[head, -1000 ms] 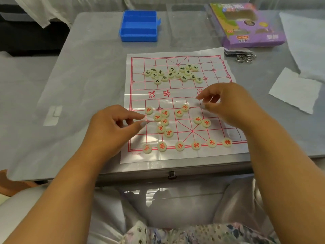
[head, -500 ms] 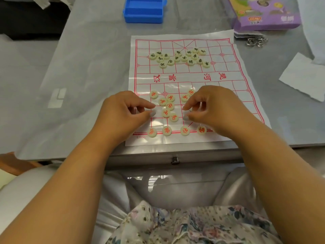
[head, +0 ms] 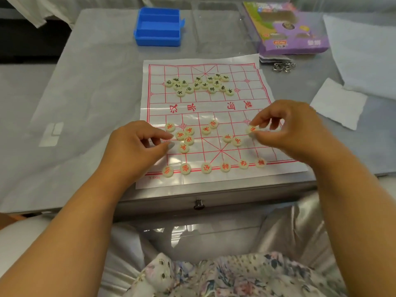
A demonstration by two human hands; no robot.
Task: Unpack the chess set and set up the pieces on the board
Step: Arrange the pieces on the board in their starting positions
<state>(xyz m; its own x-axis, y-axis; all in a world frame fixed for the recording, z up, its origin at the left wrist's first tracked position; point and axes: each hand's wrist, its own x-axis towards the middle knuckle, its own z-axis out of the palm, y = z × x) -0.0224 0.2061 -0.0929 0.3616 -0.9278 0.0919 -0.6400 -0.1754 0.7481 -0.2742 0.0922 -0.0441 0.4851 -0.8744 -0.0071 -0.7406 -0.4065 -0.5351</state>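
Note:
A paper board (head: pixel 214 108) with a red grid lies on the grey table. Several black-lettered pieces (head: pixel 199 85) are heaped on its far half. Loose red-lettered pieces (head: pixel 186 136) lie on the near half, and several red pieces (head: pixel 205 167) stand in a row along the near edge. My right hand (head: pixel 287 127) pinches one red piece (head: pixel 251 129) between thumb and forefinger above the right side. My left hand (head: pixel 137 144) rests at the board's left edge, fingers curled with thumb and forefinger together beside the loose red pieces; nothing shows between them.
A blue plastic box (head: pixel 158 26) stands at the far middle of the table. A purple game box (head: pixel 287 28) lies at the far right, with a metal chain (head: pixel 282 66) beside it. White paper sheets (head: pixel 338 102) lie on the right.
My right hand has moved from the middle of the near half to the right side and now pinches a red piece. The left hand stayed at the left edge.

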